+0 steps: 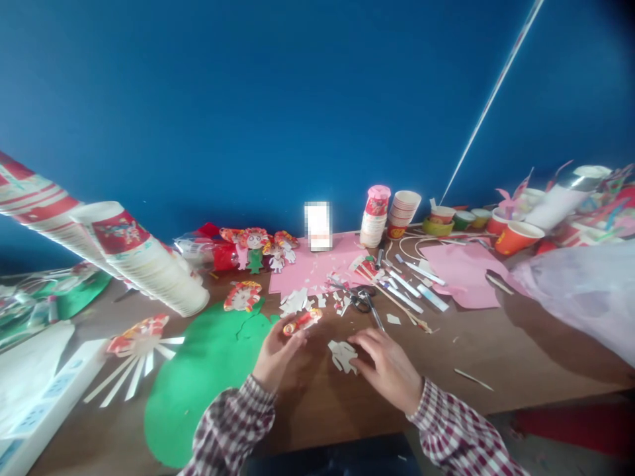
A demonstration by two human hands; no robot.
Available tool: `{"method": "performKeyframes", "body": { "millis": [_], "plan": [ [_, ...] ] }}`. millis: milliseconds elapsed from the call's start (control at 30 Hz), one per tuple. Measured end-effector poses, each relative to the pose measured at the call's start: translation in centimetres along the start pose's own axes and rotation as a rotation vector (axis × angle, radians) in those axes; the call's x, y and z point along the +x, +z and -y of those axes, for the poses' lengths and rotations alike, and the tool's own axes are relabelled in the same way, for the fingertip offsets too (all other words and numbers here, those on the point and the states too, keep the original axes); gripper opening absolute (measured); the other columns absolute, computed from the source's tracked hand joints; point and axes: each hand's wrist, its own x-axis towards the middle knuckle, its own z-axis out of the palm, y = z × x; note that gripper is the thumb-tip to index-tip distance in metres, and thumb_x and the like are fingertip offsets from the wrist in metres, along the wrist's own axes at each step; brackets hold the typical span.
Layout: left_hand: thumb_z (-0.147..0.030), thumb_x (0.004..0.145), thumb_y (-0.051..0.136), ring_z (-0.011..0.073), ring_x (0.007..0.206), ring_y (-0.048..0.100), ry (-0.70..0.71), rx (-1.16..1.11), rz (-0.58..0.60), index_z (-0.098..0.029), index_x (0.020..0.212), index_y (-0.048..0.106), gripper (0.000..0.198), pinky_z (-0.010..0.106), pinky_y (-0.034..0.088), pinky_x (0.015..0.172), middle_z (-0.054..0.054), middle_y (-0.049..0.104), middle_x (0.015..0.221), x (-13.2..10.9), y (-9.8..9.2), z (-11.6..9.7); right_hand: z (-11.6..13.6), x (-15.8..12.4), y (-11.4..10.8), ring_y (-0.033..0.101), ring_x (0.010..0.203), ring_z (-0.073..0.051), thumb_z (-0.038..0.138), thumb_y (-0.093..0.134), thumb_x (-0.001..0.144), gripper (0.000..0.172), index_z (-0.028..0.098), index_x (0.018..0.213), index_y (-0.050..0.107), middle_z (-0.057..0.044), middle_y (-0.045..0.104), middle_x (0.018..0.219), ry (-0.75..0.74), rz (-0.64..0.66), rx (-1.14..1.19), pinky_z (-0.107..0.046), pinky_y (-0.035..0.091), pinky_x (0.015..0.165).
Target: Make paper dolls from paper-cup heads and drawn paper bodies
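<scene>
My left hand point(276, 354) is pinched on a small red and orange paper-cup cutout point(301, 322), held just above the brown table point(496, 350). My right hand point(387, 367) lies on the table with its fingers pressing a small white paper figure point(343, 355). Both wrists show red and white checked sleeves. Scissors point(364, 302) lie just beyond the hands, among several white paper scraps point(296, 301).
A large green paper sheet point(198, 377) lies at the left, pink sheets point(461, 271) behind. Stacks of paper cups point(143, 261) lean in from the left; more cup stacks point(375, 217) and coloured cups point(516, 237) stand by the blue wall. Pens point(409, 287) and paper dolls point(255, 248) lie about.
</scene>
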Motion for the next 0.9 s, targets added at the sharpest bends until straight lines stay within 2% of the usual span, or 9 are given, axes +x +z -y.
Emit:
{"method": "performKeyframes", "body": {
  "millis": [67,167,233,333,433,567,667,800,900],
  "plan": [
    [-0.037,0.068,0.074,0.0252,0.104,0.06,0.196,0.24,-0.04,-0.018,0.123,0.045,0.065,0.038,0.049,0.09,0.012,0.057,0.12,0.4,-0.4,0.5,-0.1,-0.1,-0.1,0.058,0.095,-0.022,0.017,0.063,0.08,0.025,0.021,0.104,0.059,-0.005,0.062,0.099,0.007,-0.009,0.001,-0.038,0.049,0.085],
    [-0.039,0.064,0.075,0.0303,0.116,0.05,0.415,0.609,-0.147,-0.019,0.121,0.051,0.064,0.044,0.04,0.1,0.012,0.054,0.123,0.9,-1.1,0.9,-0.3,-0.5,-0.3,0.057,0.097,-0.022,0.015,0.063,0.079,0.027,0.021,0.105,0.059,-0.005,0.062,0.101,0.009,-0.042,0.005,-0.037,0.048,0.087],
    [-0.039,0.067,0.072,0.0317,0.117,0.048,0.48,0.784,-0.176,-0.02,0.121,0.052,0.061,0.045,0.033,0.104,0.012,0.054,0.124,1.3,-1.6,1.0,-0.6,-0.8,-0.6,0.057,0.097,-0.021,0.015,0.064,0.079,0.027,0.021,0.105,0.059,-0.005,0.062,0.101,0.01,-0.061,-0.005,-0.036,0.048,0.087],
    [-0.045,0.072,0.065,0.034,0.111,0.049,0.538,1.076,-0.147,-0.018,0.126,0.047,0.063,0.05,0.036,0.098,0.015,0.054,0.122,1.8,-2.6,1.6,-1.4,-1.0,-1.6,0.058,0.095,-0.02,0.015,0.063,0.08,0.025,0.021,0.104,0.059,-0.005,0.063,0.1,0.012,-0.107,-0.05,-0.035,0.049,0.085],
    [-0.049,0.075,0.06,0.0337,0.107,0.05,0.546,1.244,-0.112,-0.018,0.127,0.043,0.063,0.05,0.039,0.095,0.013,0.056,0.117,2.2,-3.6,2.4,-3.2,-0.7,-3.6,0.059,0.092,-0.02,0.017,0.061,0.082,0.021,0.021,0.102,0.06,-0.005,0.064,0.098,0.024,-0.18,-0.15,-0.035,0.049,0.083],
    [-0.055,0.073,0.06,0.0351,0.117,0.044,0.614,1.29,-0.115,-0.017,0.136,0.031,0.079,0.051,0.036,0.098,0.016,0.047,0.128,1.8,-4.1,2.9,-7.2,0.6,-7.0,0.06,0.092,-0.021,0.02,0.051,0.088,0.017,0.02,0.102,0.061,-0.007,0.065,0.098,0.214,-0.259,-0.522,-0.034,0.048,0.081],
    [-0.053,0.074,0.06,0.0347,0.122,0.039,0.677,1.246,-0.12,-0.02,0.139,0.026,0.08,0.051,0.034,0.101,0.015,0.042,0.133,0.8,-3.9,2.4,-10.4,1.6,-8.6,0.059,0.09,-0.027,0.019,0.055,0.085,0.015,0.016,0.098,0.062,-0.012,0.066,0.093,0.316,-0.277,-0.628,-0.038,0.047,0.076],
    [-0.039,0.081,0.058,0.0314,0.118,0.044,0.809,1.14,-0.145,-0.022,0.133,0.036,0.059,0.047,0.034,0.101,0.013,0.048,0.128,-1.5,-2.8,1.3,-12.8,2.0,-8.8,0.059,0.084,-0.027,0.014,0.063,0.077,0.009,0.016,0.086,0.065,-0.011,0.067,0.082,0.37,-0.252,-0.685,-0.035,0.046,0.072],
    [-0.026,0.081,0.058,0.0281,0.112,0.049,0.897,1.108,-0.036,-0.024,0.122,0.047,0.042,0.042,0.037,0.098,0.01,0.056,0.118,-3.4,-1.5,1.2,-12.4,1.7,-8.6,0.059,0.089,-0.028,0.017,0.056,0.083,0.019,0.016,0.1,0.065,-0.013,0.066,0.094,0.36,-0.259,-0.681,-0.036,0.046,0.073]
  ]
}}
